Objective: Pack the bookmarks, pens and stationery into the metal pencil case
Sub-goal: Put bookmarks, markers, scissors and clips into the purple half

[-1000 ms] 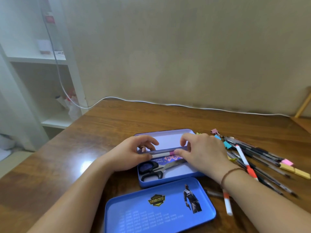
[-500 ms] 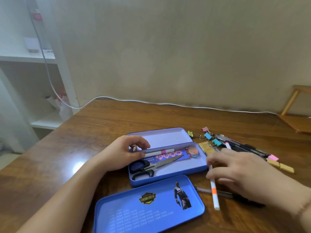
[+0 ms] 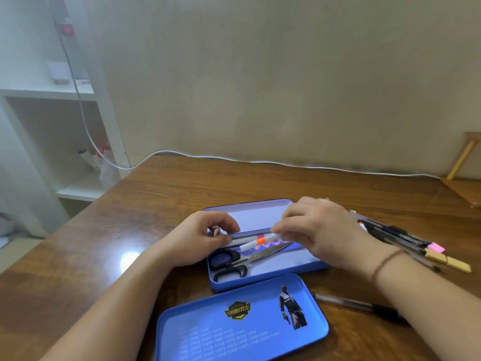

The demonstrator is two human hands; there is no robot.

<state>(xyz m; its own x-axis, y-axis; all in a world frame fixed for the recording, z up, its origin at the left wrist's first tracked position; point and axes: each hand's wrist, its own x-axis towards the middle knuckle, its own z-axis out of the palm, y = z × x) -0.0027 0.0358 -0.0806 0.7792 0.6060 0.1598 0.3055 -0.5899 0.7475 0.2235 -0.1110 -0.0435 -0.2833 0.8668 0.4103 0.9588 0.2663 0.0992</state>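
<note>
Pen (image 3: 260, 242) in right grip (image 3: 316, 231)

right hand (image 3: 322, 231) picked the white-and-orange pen (image 3: 260, 242) up off the worktop and now holds it over the open case (image 3: 263, 278), looks like fingertip grip.

Crowded tin, open tabletop

Both hands (image 3: 197, 238) (image 3: 322, 230) and the scissors (image 3: 234, 259) fill the tin (image 3: 260, 280); its lid (image 3: 242, 324) blocks the near side, pens (image 3: 390, 235) the right; the table (image 3: 91, 243) lies bare to the left.
</note>
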